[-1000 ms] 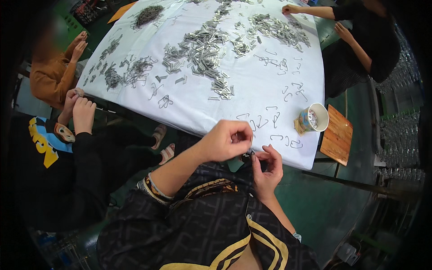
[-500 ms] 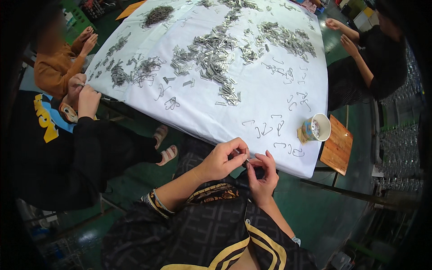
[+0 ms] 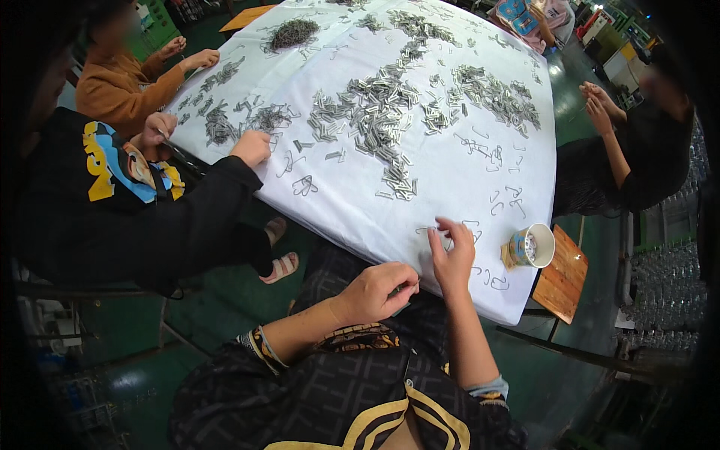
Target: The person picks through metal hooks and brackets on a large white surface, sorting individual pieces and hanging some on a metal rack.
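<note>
My left hand (image 3: pixel 377 291) is at the table's near edge, thumb and forefinger pinched together. What they hold, if anything, is too small to make out. Over the white cloth, my right hand (image 3: pixel 454 262) reaches forward with thumb and forefinger apart, beside some thin bent wire hooks (image 3: pixel 495 282). It partly covers several of those hooks. Right of that hand stands a paper cup (image 3: pixel 532 246) with small pieces inside, near the corner. Farther off lies a large heap of short silvery metal pieces (image 3: pixel 371 112).
A white-covered table (image 3: pixel 337 225) spreads ahead. More metal pieces (image 3: pixel 495 94) and a dark tangle of wire (image 3: pixel 293 34) lie on it. Co-workers sit on both sides; one's hand (image 3: pixel 253 148) touches the left edge. A wooden stool (image 3: pixel 561 274) stands at the right.
My right hand has parted from my left and moved forward over the hooks, its fingers opening. The co-worker at my left has reached onto the table. The view has shifted slightly.
</note>
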`<move>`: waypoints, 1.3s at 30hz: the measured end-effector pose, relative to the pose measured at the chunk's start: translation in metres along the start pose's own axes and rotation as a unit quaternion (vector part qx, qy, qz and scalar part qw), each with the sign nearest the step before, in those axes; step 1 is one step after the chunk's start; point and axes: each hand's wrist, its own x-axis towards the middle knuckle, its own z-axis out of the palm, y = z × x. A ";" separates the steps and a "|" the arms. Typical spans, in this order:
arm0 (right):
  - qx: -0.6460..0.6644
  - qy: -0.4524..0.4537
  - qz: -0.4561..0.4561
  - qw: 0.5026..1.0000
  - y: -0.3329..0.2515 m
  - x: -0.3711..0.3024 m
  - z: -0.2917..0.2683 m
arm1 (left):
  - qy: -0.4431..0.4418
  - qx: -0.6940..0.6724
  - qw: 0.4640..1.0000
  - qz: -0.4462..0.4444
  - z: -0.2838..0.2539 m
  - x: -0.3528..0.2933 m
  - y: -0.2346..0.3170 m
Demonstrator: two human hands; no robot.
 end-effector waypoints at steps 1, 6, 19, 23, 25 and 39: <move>-0.033 -0.003 -0.007 0.999 0.006 0.015 0.011 | -0.006 -0.004 1.000 -0.004 0.001 0.000 0.001; -0.129 -0.044 0.011 0.991 0.029 0.065 0.058 | -0.021 0.002 1.000 0.003 0.003 0.003 0.005; 0.245 -0.115 0.146 0.951 -0.003 0.052 0.010 | 0.055 -0.021 0.998 -0.026 0.002 0.011 -0.002; 0.375 -0.124 0.172 0.902 -0.040 0.017 -0.024 | 0.109 -0.023 0.993 -0.026 0.003 0.018 0.002; 0.368 -0.112 0.152 0.910 -0.045 0.005 -0.033 | 0.122 -0.021 0.992 -0.011 0.004 0.024 0.005; 0.186 -0.083 0.049 0.978 -0.050 -0.021 -0.053 | 0.097 -0.005 0.994 -0.058 0.008 0.024 0.013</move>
